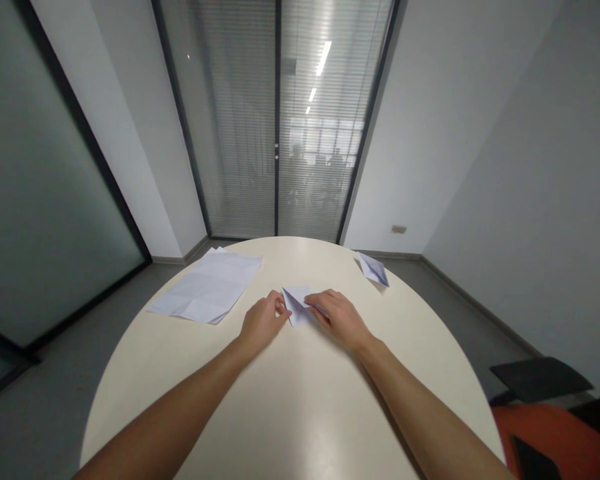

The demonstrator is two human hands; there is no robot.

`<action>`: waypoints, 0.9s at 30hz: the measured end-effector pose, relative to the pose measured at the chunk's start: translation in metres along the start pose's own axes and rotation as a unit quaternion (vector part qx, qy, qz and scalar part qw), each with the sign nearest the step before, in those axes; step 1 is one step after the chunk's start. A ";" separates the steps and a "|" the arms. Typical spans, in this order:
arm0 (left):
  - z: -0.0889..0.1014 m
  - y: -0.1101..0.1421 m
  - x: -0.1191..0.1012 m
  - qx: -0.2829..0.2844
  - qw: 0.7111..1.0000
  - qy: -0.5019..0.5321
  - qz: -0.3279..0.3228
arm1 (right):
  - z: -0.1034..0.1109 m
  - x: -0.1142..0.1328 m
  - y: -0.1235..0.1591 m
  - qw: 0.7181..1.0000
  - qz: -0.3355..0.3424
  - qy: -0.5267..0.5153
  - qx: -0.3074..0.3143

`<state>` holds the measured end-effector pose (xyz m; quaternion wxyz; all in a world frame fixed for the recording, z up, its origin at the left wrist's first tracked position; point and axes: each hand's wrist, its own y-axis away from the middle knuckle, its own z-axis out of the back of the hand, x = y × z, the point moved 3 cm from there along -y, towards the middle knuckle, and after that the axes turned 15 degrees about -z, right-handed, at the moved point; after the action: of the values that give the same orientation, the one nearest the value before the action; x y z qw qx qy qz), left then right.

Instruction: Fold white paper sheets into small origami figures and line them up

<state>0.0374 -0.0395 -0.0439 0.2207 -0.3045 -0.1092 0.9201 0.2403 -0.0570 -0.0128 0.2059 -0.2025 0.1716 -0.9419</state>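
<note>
A small folded sheet of white paper [296, 308] is between my hands over the middle of the round table, with a raised flap on its left part. My left hand [264, 321] pinches its left edge between thumb and fingers. On the other side my right hand [341, 319] grips the paper's right part, fingers over the top and thumb below. My right fingers cover some of the folds there.
Several creased white sheets [207, 285] lie piled on the table's left. A folded paper piece [373, 269] rests near the far right edge of the cream table [300, 400]. An orange chair [550, 440] with black armrests stands at the lower right.
</note>
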 end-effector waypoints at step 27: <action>-0.014 0.003 -0.004 0.013 0.982 -0.038 -0.186 | -0.009 0.005 0.007 0.988 0.041 -0.078 0.129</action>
<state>0.0481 -0.0434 -0.0537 0.3875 -0.2410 -0.1598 0.8754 0.2342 -0.0630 -0.0220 0.2814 -0.2401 0.0397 -0.9282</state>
